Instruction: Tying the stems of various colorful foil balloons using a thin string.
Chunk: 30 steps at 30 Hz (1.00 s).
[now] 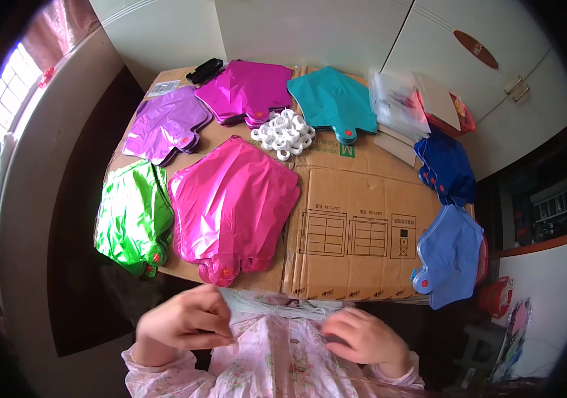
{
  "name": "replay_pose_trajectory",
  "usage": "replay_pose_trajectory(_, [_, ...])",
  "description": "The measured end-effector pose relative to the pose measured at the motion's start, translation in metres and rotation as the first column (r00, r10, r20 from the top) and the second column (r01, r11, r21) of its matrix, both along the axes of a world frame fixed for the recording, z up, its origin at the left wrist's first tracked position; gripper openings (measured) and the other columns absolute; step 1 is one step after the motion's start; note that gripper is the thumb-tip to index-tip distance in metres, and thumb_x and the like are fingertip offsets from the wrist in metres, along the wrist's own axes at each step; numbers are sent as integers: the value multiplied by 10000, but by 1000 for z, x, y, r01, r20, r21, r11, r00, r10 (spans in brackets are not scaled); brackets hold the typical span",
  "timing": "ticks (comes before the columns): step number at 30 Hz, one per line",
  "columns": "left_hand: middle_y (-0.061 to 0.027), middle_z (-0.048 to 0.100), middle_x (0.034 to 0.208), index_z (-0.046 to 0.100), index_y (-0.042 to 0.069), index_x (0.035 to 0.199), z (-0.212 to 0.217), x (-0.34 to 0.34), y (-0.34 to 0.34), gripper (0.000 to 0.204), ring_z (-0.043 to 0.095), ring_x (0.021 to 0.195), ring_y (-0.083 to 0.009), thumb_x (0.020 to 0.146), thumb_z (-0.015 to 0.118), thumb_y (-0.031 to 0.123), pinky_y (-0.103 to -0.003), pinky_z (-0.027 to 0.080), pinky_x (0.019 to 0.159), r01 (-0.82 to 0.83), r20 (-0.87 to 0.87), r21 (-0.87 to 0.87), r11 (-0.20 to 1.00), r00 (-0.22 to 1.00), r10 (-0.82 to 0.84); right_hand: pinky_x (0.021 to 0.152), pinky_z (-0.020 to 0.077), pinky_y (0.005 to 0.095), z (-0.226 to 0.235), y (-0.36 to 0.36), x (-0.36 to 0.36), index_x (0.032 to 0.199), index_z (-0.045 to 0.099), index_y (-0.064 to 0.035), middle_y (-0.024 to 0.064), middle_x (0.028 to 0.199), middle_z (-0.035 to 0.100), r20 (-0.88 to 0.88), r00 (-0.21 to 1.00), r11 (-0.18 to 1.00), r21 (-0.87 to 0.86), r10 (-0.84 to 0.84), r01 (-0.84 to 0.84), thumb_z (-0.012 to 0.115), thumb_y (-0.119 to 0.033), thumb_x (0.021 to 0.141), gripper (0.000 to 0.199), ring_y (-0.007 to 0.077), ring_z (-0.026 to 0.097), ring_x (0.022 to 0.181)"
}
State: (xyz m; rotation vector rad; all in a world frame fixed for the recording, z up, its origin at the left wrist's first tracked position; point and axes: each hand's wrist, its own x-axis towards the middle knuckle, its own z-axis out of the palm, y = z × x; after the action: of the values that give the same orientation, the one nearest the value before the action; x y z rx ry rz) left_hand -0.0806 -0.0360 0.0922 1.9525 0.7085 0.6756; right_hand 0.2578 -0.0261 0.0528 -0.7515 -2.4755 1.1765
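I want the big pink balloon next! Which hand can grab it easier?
Probably the left hand. It sits just below the stem end of the pink balloon, while the right hand is further off to the side. Both hands are pinching a clear plastic strip, so one must let go first.

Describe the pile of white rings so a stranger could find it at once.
Start at the flattened cardboard covering the table. Near its far edge, between the magenta foil balloons and the teal ones, sits the pile of white rings: small, plastic, the only white loose heap.
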Motion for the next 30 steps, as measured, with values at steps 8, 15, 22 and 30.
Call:
replay_pose_trajectory(8, [-122,674,810,649,-69,886,-22,45,-30,165,633,663,-134,865,590,84,-226,472,537,126,423,-733,669,854,302,1031,283,394,-54,-18,-91,1350,239,6,188,1281,425,-591,806,897,-374,-35,-236,571,-226,879,620,276,423,1210])
replay_pose_trajectory(15, [-72,679,787,664,36,777,-57,41,-35,93,503,510,-161,688,678,57,-265,411,507,-636,-8,490,596,681,733,701,426,360,-87,-55,-125,951,529,-17,100,806,539,-547,817,909,-410,-180,-74,507,-81,891,91,259,533,772])
replay_pose_trajectory(22, [-95,647,662,638,-62,689,-91,11,-78,120,480,518,-167,658,550,13,-282,382,534,-163,690,-502,849,516,507,724,392,377,-84,-31,-137,900,541,-41,75,759,522,-482,850,972,-197,-212,131,577,-63,803,106,269,518,769])
replay_pose_trajectory(30, [-96,592,574,572,-25,576,-98,-4,-78,154,449,503,-180,684,581,84,-304,392,520,-315,294,-539,782,799,524,750,377,350,-80,-30,-143,852,584,-89,32,776,531,-494,863,993,2,-102,119,622,-137,785,91,224,503,793])
